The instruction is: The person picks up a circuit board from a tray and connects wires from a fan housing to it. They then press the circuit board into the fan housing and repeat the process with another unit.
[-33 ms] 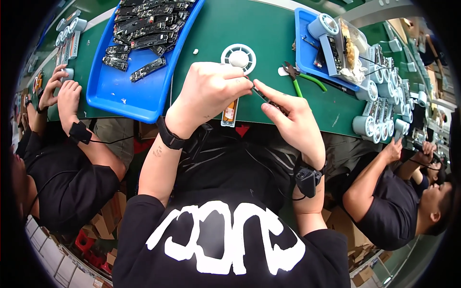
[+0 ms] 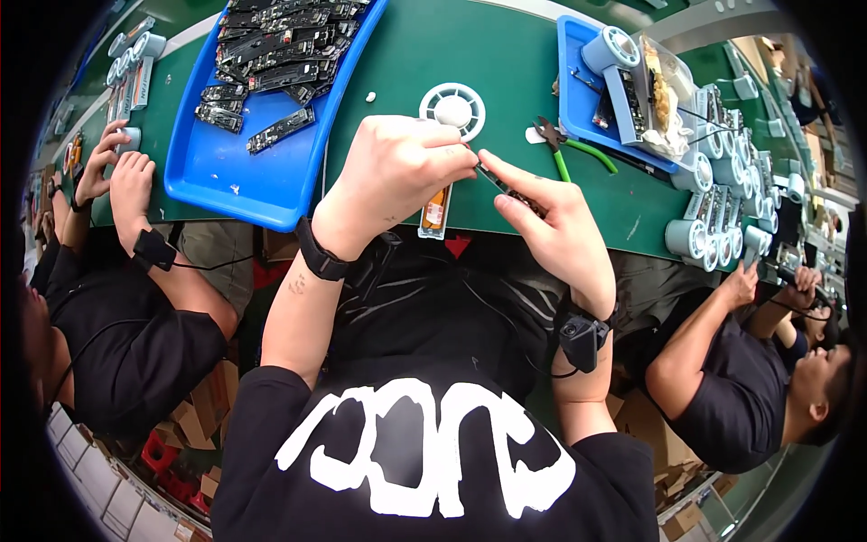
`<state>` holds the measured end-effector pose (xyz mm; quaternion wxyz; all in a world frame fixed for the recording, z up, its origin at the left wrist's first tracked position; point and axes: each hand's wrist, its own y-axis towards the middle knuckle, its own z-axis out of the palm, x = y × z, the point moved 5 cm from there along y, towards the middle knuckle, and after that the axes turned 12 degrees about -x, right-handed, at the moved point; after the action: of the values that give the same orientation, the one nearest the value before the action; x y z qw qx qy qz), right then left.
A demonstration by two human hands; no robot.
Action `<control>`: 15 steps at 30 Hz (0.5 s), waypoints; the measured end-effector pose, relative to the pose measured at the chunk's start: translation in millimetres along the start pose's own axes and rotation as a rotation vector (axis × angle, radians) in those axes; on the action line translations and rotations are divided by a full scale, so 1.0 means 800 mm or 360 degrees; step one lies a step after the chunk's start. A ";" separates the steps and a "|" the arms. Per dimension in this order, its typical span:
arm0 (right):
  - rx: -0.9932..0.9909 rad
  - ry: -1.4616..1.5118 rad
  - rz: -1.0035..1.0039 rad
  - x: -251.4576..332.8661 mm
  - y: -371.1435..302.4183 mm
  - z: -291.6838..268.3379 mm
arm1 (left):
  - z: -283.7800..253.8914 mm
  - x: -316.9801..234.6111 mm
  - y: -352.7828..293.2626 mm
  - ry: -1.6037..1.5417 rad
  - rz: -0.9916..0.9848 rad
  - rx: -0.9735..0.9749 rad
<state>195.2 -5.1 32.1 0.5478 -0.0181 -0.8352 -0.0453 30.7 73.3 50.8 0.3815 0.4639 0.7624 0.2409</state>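
A narrow dark circuit board point(image 2: 513, 193) slants between the thumb and forefinger of my right hand point(image 2: 567, 230). My left hand point(image 2: 397, 172) is closed, its fingertips pinched together at the board's upper end. What those fingertips grip is hidden. Behind and below my left hand lies a light blue handheld fan point(image 2: 480, 110) with a round spoked head and white hub. Its opened handle, with an orange battery point(image 2: 435, 210) inside, shows under my wrist, while the middle is covered by my hand.
Left of my hands sits a blue tray point(image 2: 237, 197) with many circuit boards point(image 2: 280, 59). Green-handled cutters point(image 2: 578, 152) lie to the right, near another blue tray point(image 2: 578, 117) of parts. Assembled fans point(image 2: 700, 237) crowd the right side. Co-workers' hands point(image 2: 126, 172) are at the left and right.
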 end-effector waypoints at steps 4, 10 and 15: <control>0.0140 0.0030 0.0114 0.007 0.004 -0.004 | 0.000 0.002 -0.009 -0.0054 -0.0036 -0.0023; 0.0228 0.0291 0.0362 -0.012 0.004 0.008 | -0.002 0.006 -0.027 -0.0098 -0.0245 -0.0015; 0.0306 0.0609 0.0558 -0.020 0.008 0.006 | 0.001 0.004 -0.025 -0.0208 -0.0314 -0.0064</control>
<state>197.6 1.9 15.9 0.6942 -0.1013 -0.7012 0.1270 19.8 67.4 34.9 0.4614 0.3936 0.7729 0.1865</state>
